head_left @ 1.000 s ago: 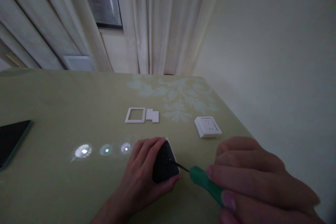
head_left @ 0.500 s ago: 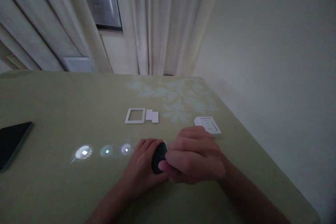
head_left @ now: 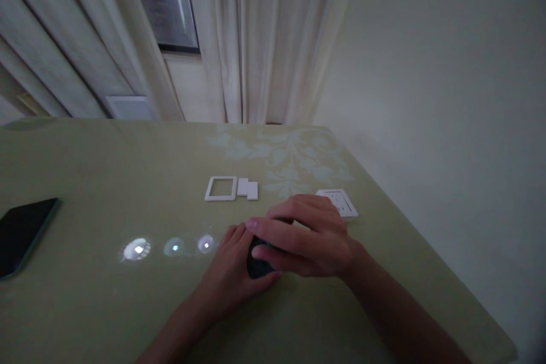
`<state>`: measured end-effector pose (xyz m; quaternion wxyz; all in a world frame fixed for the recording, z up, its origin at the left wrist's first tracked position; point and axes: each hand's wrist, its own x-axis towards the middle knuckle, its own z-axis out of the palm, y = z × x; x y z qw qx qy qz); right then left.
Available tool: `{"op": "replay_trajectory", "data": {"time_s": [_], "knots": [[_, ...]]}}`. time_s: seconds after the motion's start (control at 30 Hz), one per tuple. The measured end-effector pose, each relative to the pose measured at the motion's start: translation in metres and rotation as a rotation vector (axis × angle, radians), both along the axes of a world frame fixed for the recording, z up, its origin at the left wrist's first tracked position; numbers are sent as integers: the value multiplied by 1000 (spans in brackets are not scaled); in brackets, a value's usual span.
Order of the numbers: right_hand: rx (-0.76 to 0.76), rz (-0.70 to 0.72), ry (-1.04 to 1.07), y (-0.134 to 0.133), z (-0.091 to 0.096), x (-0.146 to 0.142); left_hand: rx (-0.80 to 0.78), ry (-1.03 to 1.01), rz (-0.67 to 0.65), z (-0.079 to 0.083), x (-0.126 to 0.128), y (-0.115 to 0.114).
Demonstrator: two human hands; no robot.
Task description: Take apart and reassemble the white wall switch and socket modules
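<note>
Low in the middle of the view, my left hand (head_left: 228, 273) is wrapped round the left side of a black piece (head_left: 257, 264), which looks like the back of a wall switch. My right hand (head_left: 311, 236) lies over the upper right of that piece, with its index finger across the top and its thumb against the dark face. Most of the piece is hidden by the fingers. Just beyond the right hand lies a white wall socket (head_left: 342, 203), partly covered by the knuckles.
On the greenish table (head_left: 128, 182) lie a white square frame (head_left: 207, 189) and two small white plates (head_left: 252, 191), farther back than my hands. A dark tablet-like device (head_left: 25, 233) rests at the left edge. The wall (head_left: 447, 125) borders the table's right side, and curtains (head_left: 273, 40) hang behind.
My right hand has changed from a pinch at the black piece's right side to a wider hold, its index finger now reaching over the top. The left hand stays round the piece.
</note>
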<state>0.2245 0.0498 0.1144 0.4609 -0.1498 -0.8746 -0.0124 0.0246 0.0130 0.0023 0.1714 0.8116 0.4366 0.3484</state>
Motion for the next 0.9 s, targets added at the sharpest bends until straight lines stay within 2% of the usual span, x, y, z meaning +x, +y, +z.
{"op": "replay_trajectory", "data": {"time_s": [0.1,0.17,0.23,0.43,0.63,0.7,0.83,0.9], "knots": [[-172,64,-24,-1,6,2,-85,-10,-46,2,0,1],[-319,125,-42,-1,12,4,-98,-14,-36,2,-1,1],[-394,135,-33,-1,15,5,-103,-16,-24,1,-1,1],[-251,-94,14,-3,14,10,-126,-21,-41,-2,-2,1],[-395,80,-95,-14,31,12,-127,-21,-43,0,-1,2],[-329,35,-95,-16,31,11,-119,-35,-46,-1,-1,1],[-116,-149,-79,-18,25,6,-122,-33,-34,-4,-3,1],[-120,-181,-74,-19,25,5,-116,-15,-19,-5,-3,2]]}}
